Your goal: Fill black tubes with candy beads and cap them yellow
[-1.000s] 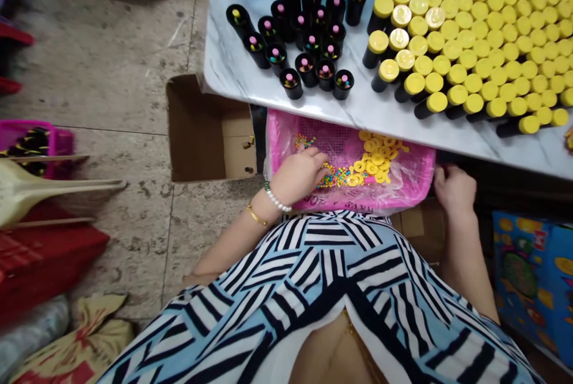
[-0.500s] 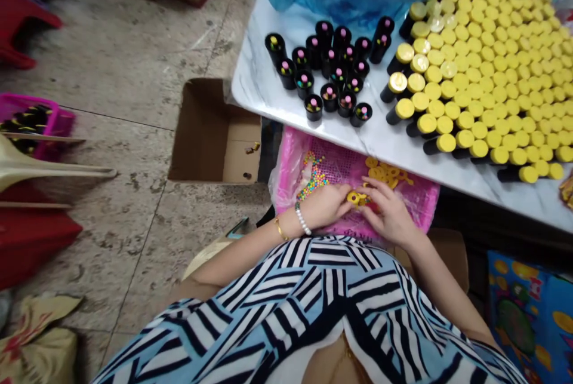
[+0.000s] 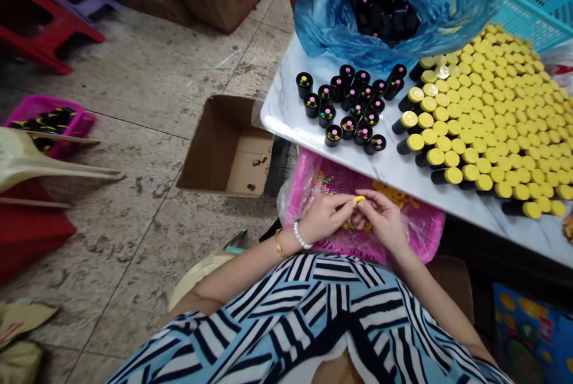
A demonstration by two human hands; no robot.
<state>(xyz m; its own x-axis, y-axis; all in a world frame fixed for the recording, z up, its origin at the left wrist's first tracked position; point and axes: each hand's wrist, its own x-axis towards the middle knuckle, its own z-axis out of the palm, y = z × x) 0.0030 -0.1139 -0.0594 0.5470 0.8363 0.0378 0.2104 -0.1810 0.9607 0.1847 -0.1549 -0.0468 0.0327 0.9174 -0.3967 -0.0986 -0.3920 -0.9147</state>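
My left hand (image 3: 324, 215) and my right hand (image 3: 381, 221) meet over a pink basket (image 3: 421, 230) on my lap. Together they pinch a small yellow ring cap (image 3: 359, 199) between their fingertips. The basket holds coloured beads (image 3: 323, 181) and more yellow rings (image 3: 396, 194). Just beyond, on the marble table (image 3: 286, 116), stand several open black tubes (image 3: 347, 110) with coloured beads inside, and to their right a large block of black tubes with yellow caps (image 3: 487, 115).
A blue plastic bag (image 3: 403, 8) of black tubes lies at the table's far side, with a blue basket (image 3: 535, 2) behind. An open cardboard box (image 3: 228, 148) sits on the floor to the left. Red stools and a pink basket (image 3: 49, 118) stand further left.
My right hand came from the basket's right edge to its middle. Both hands lifted a yellow ring up out of the basket. The view tilted up towards the table.
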